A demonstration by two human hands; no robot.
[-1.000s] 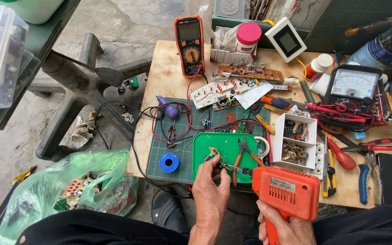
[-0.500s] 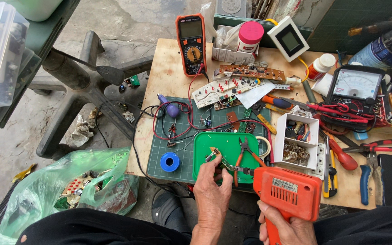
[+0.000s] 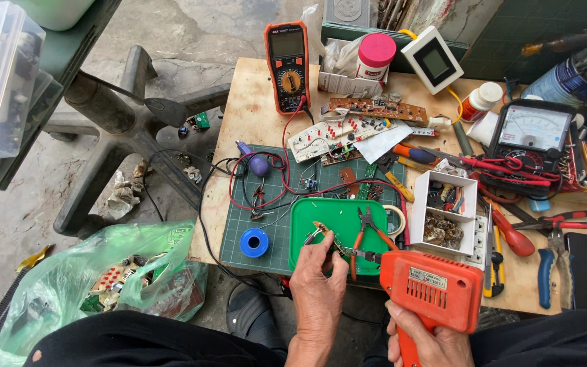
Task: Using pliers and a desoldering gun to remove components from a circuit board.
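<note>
orange soldering gun (image 3: 433, 292) sits in the closed grip of the right hand (image 3: 429, 340), tip at the small circuit board (image 3: 326, 234) pinched in the left hand (image 3: 317, 278) over the green tray (image 3: 338, 214). compared with a second ago, neither hand shifts; the joint remains under heat.

One camera, worn on the head, looking down.
It sits close above the small, crowded wooden table (image 3: 253, 115), facing down and forward, with grey concrete floor (image 3: 191, 27) at the left.

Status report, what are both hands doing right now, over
Left hand pinches a small circuit board over the green tray. Right hand grips the orange soldering gun, tip at the board. Pliers lie alongside.
</note>
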